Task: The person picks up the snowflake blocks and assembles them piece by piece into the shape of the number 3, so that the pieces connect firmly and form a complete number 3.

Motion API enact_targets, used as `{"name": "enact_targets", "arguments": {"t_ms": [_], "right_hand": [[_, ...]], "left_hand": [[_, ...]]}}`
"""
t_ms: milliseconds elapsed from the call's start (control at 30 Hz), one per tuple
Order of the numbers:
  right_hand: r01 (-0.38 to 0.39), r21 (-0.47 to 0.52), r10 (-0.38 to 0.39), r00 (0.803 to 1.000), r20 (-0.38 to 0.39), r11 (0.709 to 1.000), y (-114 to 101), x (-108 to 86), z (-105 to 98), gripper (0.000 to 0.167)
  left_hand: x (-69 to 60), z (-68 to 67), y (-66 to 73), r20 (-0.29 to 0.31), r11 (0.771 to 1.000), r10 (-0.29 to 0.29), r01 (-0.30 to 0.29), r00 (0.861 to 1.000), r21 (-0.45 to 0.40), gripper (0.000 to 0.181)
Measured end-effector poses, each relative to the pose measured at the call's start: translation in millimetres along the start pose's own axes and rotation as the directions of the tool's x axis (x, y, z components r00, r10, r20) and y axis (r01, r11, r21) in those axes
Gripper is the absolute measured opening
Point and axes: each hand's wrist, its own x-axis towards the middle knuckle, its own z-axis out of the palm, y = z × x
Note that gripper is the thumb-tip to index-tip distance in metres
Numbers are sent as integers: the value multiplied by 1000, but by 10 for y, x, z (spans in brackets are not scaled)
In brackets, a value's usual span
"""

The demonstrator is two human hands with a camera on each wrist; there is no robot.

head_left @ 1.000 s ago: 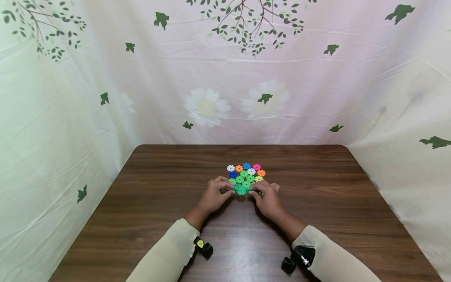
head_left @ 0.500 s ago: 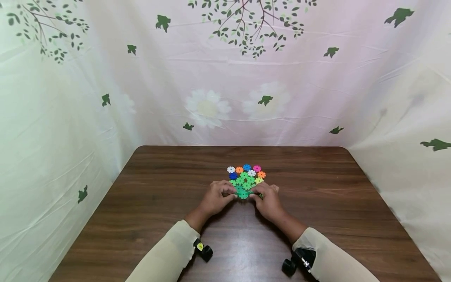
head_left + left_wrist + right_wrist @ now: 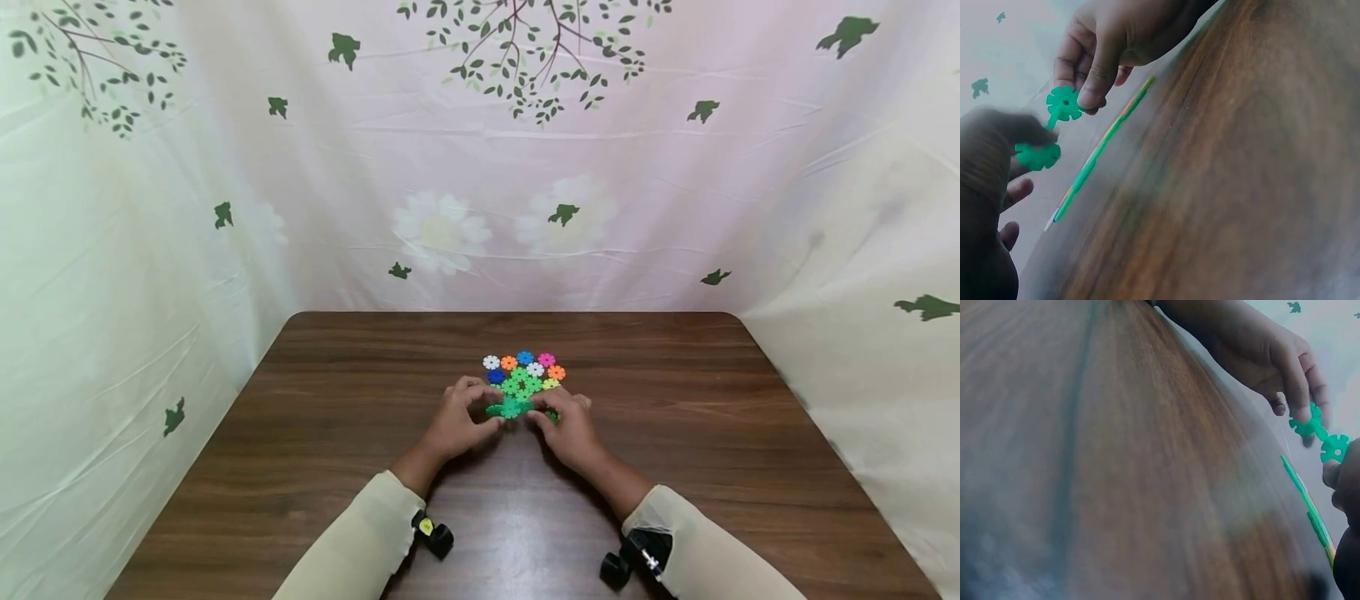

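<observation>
In the head view, my left hand (image 3: 454,418) and right hand (image 3: 570,423) meet over joined green notched plastic discs (image 3: 511,407), snowflake-shaped pieces. The right thumb and fingers pinch one disc (image 3: 1064,103) at its edge. Around another disc (image 3: 1305,421) at the chain's other end, my left finger and thumb are curled, finger above and thumb below. A short linking green piece (image 3: 1052,120) joins these two, seen nearly edge-on. Both hands hold the chain off the table; fingers partly cover it.
Just beyond the hands, a flat patch of light green discs (image 3: 519,375) lies on the brown wooden table (image 3: 360,367). White, orange, blue, pink and yellow discs (image 3: 547,359) border its far side. A printed curtain (image 3: 480,167) surrounds the table.
My left thumb and fingers have spread farther apart around the green disc, whose end now shows between them. The chain has shifted slightly left and tilted. The right hand stays nearly in place.
</observation>
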Motion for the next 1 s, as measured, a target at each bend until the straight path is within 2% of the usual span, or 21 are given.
{"name": "enact_targets", "arguments": {"t_ms": [67,133,233,333,533,700,833,1000], "right_hand": [[17,4,-17,1000,7,1000,4,1,-2,21],[39,3,-39,999,15,999,12,1,3,22],[80,2,-80,997,18,997,12,2,9,23],[97,2,-97,995,26,995,7,4,9,23],[130,4,-130,991,18,991,-6,15,6,22],[155,17,-155,988,0,988,0,17,8,23],[140,29,-139,990,-15,990,19,12,12,24],[107,0,-107,993,-42,994,43,8,21,26]], "left_hand": [[9,-1,-27,28,997,72,-72,997,-2,46],[20,7,-54,43,987,161,-160,986,-16,53],[24,36,-68,31,967,249,-247,968,-56,49],[22,65,-69,6,953,296,-295,955,-73,39],[25,100,-67,-12,942,321,-321,947,-95,30],[21,91,-62,-1,947,309,-308,951,-92,29],[16,77,-47,16,955,288,-286,957,-73,33],[12,67,-38,43,963,266,-264,963,-45,38]]}}
